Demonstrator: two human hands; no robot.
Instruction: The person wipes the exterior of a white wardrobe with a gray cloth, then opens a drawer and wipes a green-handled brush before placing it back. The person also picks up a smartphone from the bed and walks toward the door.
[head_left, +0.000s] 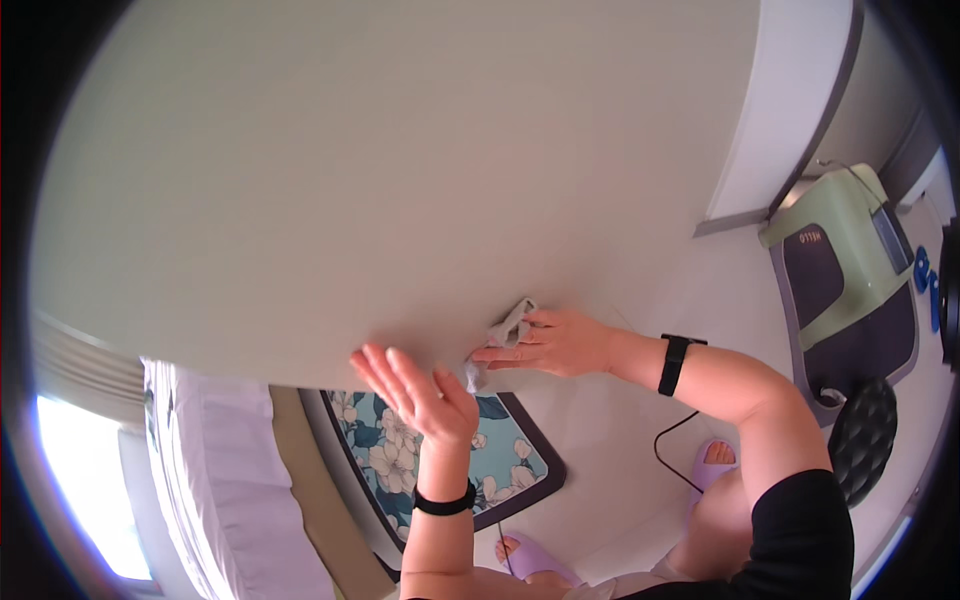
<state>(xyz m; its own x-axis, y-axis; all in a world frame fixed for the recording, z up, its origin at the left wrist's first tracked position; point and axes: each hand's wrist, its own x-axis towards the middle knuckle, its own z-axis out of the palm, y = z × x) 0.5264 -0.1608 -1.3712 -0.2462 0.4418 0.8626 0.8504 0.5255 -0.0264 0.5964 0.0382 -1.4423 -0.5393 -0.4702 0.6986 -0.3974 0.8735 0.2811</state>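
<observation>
A broad, plain beige upright surface (390, 187), a wall or a door panel, fills most of the view before me. My right hand (562, 345) holds a crumpled grey cloth (514, 322) against it near its lower edge in the picture, fingers stretched over the fabric. To the left, my left hand (424, 394) is raised with its fingers apart and holds nothing. Whether its fingertips touch the beige surface is hard to tell. Dark bands circle both wrists.
Below lies a floral mat (397, 457) with a dark border, beside a bed with a lilac cover (240, 450). A cable (656, 442) runs over the floor by my slippers (536, 559). At right are a green stool-like object (847, 255), a dark mat (874, 360) and a black padded round seat (866, 442).
</observation>
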